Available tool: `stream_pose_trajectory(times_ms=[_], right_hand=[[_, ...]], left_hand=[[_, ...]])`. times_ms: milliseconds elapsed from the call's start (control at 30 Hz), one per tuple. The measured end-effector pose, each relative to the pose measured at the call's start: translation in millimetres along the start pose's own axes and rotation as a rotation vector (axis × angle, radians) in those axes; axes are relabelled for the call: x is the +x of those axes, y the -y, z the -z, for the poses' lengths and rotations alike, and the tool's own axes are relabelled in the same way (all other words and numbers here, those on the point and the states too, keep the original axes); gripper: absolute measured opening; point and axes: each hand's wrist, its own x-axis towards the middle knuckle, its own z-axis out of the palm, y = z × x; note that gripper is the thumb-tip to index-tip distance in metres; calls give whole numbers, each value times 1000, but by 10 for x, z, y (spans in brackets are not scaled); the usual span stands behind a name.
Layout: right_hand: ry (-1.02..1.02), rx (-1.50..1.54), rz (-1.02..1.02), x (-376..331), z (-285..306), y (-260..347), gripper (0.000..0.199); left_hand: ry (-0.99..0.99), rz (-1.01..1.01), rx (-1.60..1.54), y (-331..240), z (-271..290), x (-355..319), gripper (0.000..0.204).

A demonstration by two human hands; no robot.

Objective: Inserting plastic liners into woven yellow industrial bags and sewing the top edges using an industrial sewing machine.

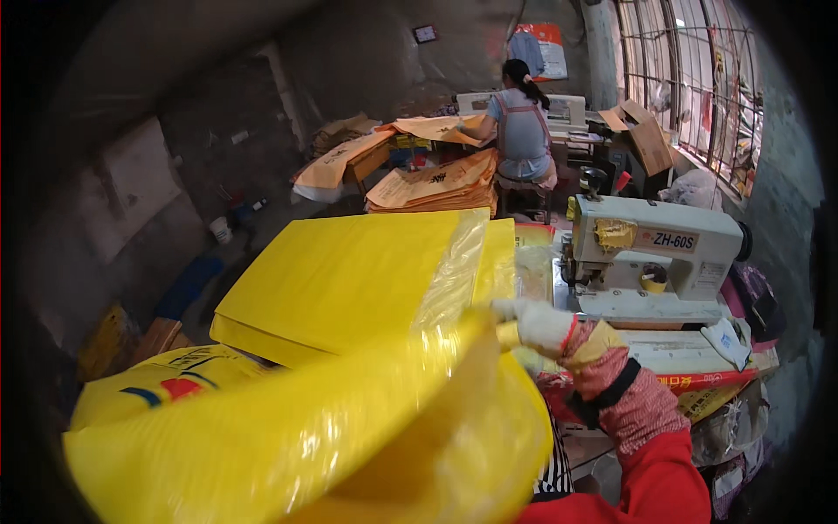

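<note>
My right hand [537, 325], in a pale work glove, is closed on the upper edge of a yellow woven plastic sack [288, 432]. This sack is lifted and curved, and it fills the lower left of the view, smeared by motion. My left hand does not show; the raised sack may cover it. Just beyond lies a flat pile of yellow sacks [340, 271], with a shiny clear strip [451, 266] along its right side. Another yellow sack [166, 384] with red and blue print lies at the left, partly behind the lifted one.
A white industrial sewing machine [655, 253] stands right of my hand on its table, with a crumpled white cloth [726, 341] near its right end. Further off, a person [521, 127] sits among stacked orange-brown sacks [436, 183]. A cardboard box [642, 140] stands beneath the barred window.
</note>
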Motion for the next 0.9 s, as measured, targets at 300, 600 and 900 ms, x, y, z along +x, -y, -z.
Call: stream_pose_trajectory(times_ms=[300,600,900], right_hand=[[257,-337,-147,-231,-581,-70,41],[-430,-243,-183,384,-131,413,21],[-305,-1085,-157,1655,-431,-66,26]], left_hand=[[-68,26,186,34,396,276,25],[-41,706,-439,1016,1242,766,19],[-223,710,-101,1213,1870,1440,18]])
